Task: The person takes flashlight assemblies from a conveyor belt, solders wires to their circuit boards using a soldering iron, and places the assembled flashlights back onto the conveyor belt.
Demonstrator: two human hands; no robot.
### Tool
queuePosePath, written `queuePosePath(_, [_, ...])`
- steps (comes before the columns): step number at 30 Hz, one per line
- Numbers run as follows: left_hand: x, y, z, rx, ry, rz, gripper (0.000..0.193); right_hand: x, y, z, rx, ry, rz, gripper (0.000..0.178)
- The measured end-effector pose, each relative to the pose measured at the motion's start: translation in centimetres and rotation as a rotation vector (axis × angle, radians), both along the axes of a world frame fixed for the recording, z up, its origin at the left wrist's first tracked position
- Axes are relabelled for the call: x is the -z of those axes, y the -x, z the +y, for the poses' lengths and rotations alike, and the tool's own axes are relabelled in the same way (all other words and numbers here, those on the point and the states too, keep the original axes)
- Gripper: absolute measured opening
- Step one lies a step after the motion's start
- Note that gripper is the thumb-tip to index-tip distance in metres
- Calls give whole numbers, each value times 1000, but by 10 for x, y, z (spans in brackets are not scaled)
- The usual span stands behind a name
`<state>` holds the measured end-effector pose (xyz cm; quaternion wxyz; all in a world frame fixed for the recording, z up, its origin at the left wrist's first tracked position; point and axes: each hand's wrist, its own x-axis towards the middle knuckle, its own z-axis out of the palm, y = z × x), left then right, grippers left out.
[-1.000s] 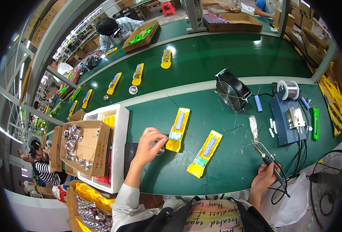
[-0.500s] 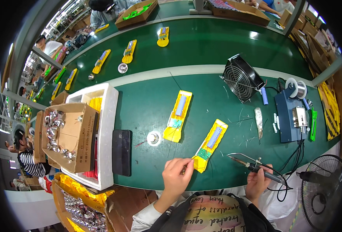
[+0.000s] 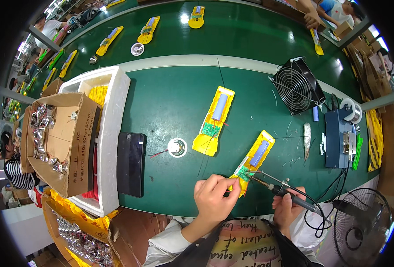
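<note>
My right hand (image 3: 288,208) grips a soldering iron (image 3: 298,203) with a thin metal feed tube. Its tip meets the green circuit board (image 3: 244,173) in a yellow plastic housing (image 3: 268,135), which also carries a purple cylindrical battery (image 3: 260,153). At the housing's near end, my left hand (image 3: 215,196) is closed in a pinch beside the board; what lies between its fingertips is hidden. Farther left lies a second yellow housing (image 3: 204,146) with a battery (image 3: 220,107), a board (image 3: 211,129) and loose wires. A round white-rimmed lamp part (image 3: 177,147) rests left of it.
A black phone (image 3: 131,164) lies beside a white foam box (image 3: 112,133) bearing a cardboard box (image 3: 83,147) of shiny parts. A square fan (image 3: 297,84), tweezers-like tool (image 3: 306,140) and blue soldering station (image 3: 335,142) are at right. Another person's hand (image 3: 312,20) is by the far strip's housings.
The soldering iron has moved left, its tip now at the board. My left hand has shifted slightly right along the housing. The view has shifted, and another person's hand and a yellow housing appear far right.
</note>
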<state>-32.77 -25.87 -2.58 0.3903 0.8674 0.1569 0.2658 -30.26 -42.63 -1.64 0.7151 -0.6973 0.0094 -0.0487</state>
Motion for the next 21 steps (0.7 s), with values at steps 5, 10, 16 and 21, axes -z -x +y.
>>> queuePosePath(5, [2, -2, 0, -8, -41, -23, 10, -1, -1, 3, -7, 8, -5, 18])
queuePosePath(10, [5, -1, -1, -3, -49, -24, 10, -3, 0, 1, -53, -38, 42, 15])
queuePosePath(16, [6, -2, -2, -7, -54, -30, 10, -2, 0, 1, -52, -25, 43, 16])
queuePosePath(21, [8, -2, -2, -5, -52, -38, 10, 1, 1, 1, -47, -24, 31, 16])
